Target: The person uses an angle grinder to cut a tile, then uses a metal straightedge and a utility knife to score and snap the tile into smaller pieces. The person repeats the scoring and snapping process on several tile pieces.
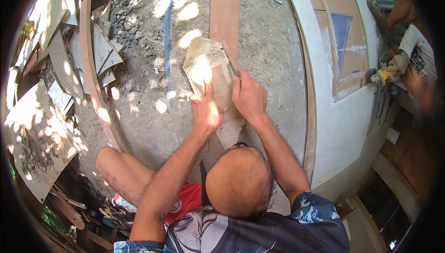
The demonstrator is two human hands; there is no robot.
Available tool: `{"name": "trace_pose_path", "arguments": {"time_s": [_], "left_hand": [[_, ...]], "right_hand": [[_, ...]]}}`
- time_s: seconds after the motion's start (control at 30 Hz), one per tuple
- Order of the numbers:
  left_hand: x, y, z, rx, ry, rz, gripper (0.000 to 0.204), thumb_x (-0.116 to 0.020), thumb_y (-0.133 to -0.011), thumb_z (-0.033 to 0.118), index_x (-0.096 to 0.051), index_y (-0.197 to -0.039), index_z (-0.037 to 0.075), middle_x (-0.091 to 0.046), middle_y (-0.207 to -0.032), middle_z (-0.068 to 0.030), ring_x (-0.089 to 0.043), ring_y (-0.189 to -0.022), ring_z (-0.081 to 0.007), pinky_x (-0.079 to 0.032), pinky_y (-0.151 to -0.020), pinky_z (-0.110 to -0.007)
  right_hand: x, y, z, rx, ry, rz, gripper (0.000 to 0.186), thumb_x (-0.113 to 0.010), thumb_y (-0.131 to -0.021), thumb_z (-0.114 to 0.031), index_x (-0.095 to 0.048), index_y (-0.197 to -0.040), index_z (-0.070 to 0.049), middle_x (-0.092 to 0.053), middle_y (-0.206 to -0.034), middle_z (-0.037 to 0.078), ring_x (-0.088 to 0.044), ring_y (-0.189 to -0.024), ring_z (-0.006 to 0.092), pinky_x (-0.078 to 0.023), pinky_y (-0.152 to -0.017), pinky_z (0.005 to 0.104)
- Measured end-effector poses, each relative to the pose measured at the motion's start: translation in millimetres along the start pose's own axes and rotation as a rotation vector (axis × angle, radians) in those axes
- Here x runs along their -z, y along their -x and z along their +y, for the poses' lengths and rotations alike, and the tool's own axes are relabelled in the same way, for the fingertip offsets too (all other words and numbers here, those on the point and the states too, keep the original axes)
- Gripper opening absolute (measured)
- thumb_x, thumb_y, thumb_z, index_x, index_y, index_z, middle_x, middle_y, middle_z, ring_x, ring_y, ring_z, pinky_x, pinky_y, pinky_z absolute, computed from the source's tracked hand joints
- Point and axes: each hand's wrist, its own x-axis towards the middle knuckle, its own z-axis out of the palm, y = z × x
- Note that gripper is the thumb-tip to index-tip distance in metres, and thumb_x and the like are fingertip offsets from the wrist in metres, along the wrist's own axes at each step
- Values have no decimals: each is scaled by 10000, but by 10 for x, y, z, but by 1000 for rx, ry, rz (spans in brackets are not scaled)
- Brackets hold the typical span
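A pale, dusty board [218, 109] with angled ends lies in front of me on a long brown wooden plank [225, 9]. A smaller rectangle shows on the board's face, and sunlight falls on its left part. My left hand [207, 114] presses down on the board, index finger stretched forward and thumb out to the right. Closed round a slim knife-like tool [233, 69], my right hand [249, 93] rests at the board's right edge. The tool's thin dark end points forward along that edge; its handle is mostly hidden in my fingers.
Left of me stand a curved wooden strip [88, 53] and a heap of broken boards [65, 60], with gravel [132, 26] beyond. A blue strip [168, 44] lies on the concrete. To the right is a large white panel [340, 128]; behind it a co-worker holds a yellow power tool [384, 74].
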Motion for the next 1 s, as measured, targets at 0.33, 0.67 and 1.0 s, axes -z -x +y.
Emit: {"name": "trace_pose_path", "arguments": {"time_s": [0.33,0.67,1.0], "left_hand": [[33,23,55,-23,-48,26,1177,-882,-864,179,-102,-1733,29,-669,-950,-359,-593,-1055,-525,-479,-970,-571],[111,43,92,12,-20,-9,1253,-897,-857,182,-22,-1750,102,-592,-1083,-447,-588,-1003,-545,-496,-914,-566],[115,31,68,33,39,-62,1239,-892,-869,204,-30,-1752,93,-602,-1115,-431,-577,-1069,-535,-494,-957,-564]], "right_hand": [[-87,-95,-79,-7,-20,-44,229,-631,-1039,-238,-580,-1057,-15,-715,-731,269,-728,-702,505,-562,-638,623],[19,-176,-178,-16,145,-149,247,-631,-1030,-254,-650,-1051,-8,-736,-777,283,-750,-762,506,-594,-702,614],[39,-184,-56,-27,-14,-119,255,-557,-1081,-242,-641,-1044,-4,-727,-829,312,-722,-832,540,-545,-770,657]]}}
